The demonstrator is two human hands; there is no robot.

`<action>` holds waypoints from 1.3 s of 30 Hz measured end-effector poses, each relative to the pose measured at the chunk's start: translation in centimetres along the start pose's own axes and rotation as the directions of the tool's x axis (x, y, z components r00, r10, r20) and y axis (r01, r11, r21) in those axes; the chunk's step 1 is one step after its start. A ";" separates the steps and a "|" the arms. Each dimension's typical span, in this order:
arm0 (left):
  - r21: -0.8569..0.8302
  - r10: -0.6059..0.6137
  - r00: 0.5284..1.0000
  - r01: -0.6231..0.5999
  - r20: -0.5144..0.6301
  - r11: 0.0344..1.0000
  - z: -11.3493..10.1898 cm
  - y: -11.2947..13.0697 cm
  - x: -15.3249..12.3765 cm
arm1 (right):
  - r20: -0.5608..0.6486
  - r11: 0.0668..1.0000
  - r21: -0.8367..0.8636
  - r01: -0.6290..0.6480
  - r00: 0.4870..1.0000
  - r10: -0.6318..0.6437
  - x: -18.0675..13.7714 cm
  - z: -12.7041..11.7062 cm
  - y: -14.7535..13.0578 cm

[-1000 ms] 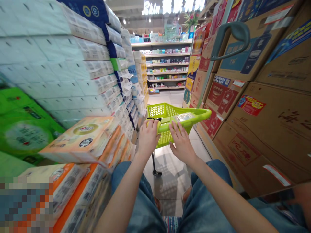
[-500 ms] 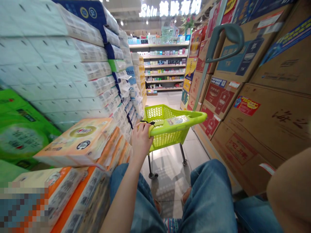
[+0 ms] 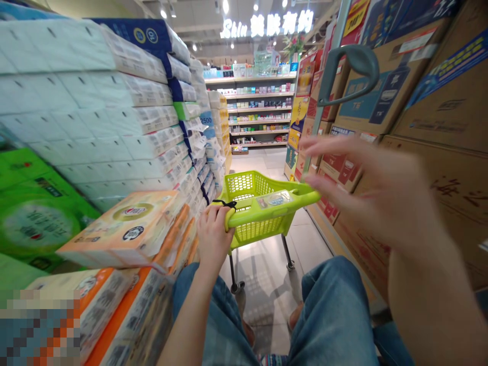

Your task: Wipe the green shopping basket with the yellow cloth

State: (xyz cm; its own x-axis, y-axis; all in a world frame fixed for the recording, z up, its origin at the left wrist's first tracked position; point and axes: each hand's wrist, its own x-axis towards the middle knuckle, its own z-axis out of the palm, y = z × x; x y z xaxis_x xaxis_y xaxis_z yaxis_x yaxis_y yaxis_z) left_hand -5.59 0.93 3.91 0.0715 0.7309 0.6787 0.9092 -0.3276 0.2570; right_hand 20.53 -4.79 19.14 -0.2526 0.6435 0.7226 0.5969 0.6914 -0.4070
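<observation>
My left hand (image 3: pixel 212 235) is closed round the left end of the handle of a lime-green shopping cart (image 3: pixel 263 211) that stands in the aisle just ahead of my knees. The cart's mesh basket looks empty from here. My right hand (image 3: pixel 375 190) is lifted close to the camera, blurred by motion, fingers spread and pointing left with nothing in them. It hovers above and to the right of the cart handle, apart from it. My legs in blue jeans (image 3: pixel 328 315) fill the lower middle.
Stacked tissue packs (image 3: pixel 125 122) form a wall on the left, with orange packs (image 3: pixel 129 229) jutting out near my left arm. Brown cardboard boxes (image 3: pixel 430 101) line the right side, with a grey-green handle (image 3: pixel 348 71) in front. The tiled aisle (image 3: pixel 267 157) leads to far shelves (image 3: pixel 261 112).
My right hand let go of the cart handle, dropped out of sight, and has now swung up close to the camera. My left hand stays on the handle.
</observation>
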 end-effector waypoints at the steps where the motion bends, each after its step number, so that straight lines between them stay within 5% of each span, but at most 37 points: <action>1: -0.005 -0.008 1.000 0.008 -0.005 1.000 0.0 0.1 -0.1 | 0.086 0.994 -0.078 0.078 0.994 -0.072 -0.3 1.3 0.3; 4: -0.029 -0.032 0.999 0.032 -0.008 0.999 -0.1 0.3 -0.5 | 0.371 0.954 -0.227 0.195 0.923 -0.101 -2.7 6.7 2.6; 6: -0.047 -0.040 0.999 0.041 0.013 0.998 -0.5 0.4 -0.8 | 0.412 0.946 -0.278 0.170 0.910 -0.042 -4.8 10.1 4.4; 11: -0.158 -0.045 0.998 0.052 0.047 0.986 -2.5 1.4 -1.8 | 0.281 0.972 -0.228 0.063 0.960 0.004 -8.3 13.9 6.1; 15: -0.229 -0.137 0.983 0.106 -0.123 0.968 -3.1 4.5 -3.2 | 0.182 0.975 0.165 -0.148 0.976 0.117 -9.6 14.1 3.6; 21: -0.449 -0.036 0.990 -0.027 -0.133 0.893 0.4 9.7 -7.0 | 0.232 0.582 0.675 -0.453 0.879 0.416 -11.5 15.1 0.6; 25: -0.585 0.066 0.997 -0.074 -0.035 0.808 1.2 11.1 -9.3 | 0.267 0.394 0.764 -0.511 0.806 0.528 -12.5 14.9 1.3; 29: -0.707 0.202 0.974 -0.073 0.101 0.704 -0.5 10.5 -9.9 | 0.288 0.294 0.766 -0.571 0.714 0.638 -13.7 14.5 2.1; 31: -0.781 0.203 0.966 -0.003 0.158 0.624 -1.5 9.8 -9.6 | 0.233 0.251 0.779 -0.575 0.637 0.735 -14.3 14.5 2.0; 33: -0.822 0.014 0.984 0.139 0.176 0.552 -2.0 9.1 -9.3 | 0.221 0.187 0.787 -0.588 0.551 0.805 -15.0 14.4 1.6; 35: -0.827 -0.216 0.954 0.290 0.209 0.481 -2.2 8.5 -9.0 | 0.280 0.103 0.774 -0.624 0.484 0.829 -15.5 14.3 1.1; 37: -0.807 -0.297 0.878 0.467 0.375 0.362 -2.2 8.1 -9.1 | 0.358 0.055 0.751 -0.658 0.476 0.803 -15.9 14.2 0.7; 39: -0.709 -0.250 0.727 0.683 0.639 0.176 -2.2 7.8 -9.5 | 0.429 0.059 0.729 -0.682 0.523 0.736 -16.2 14.4 0.8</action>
State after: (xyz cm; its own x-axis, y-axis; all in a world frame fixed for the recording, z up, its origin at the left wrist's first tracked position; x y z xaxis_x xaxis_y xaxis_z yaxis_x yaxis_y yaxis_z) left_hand -0.06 -9.91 0.95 0.0873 0.9961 -0.0103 -0.0818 0.0174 0.9965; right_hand 14.12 -9.97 -0.91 -0.0193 0.9867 -0.1614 -0.3478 -0.1580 -0.9242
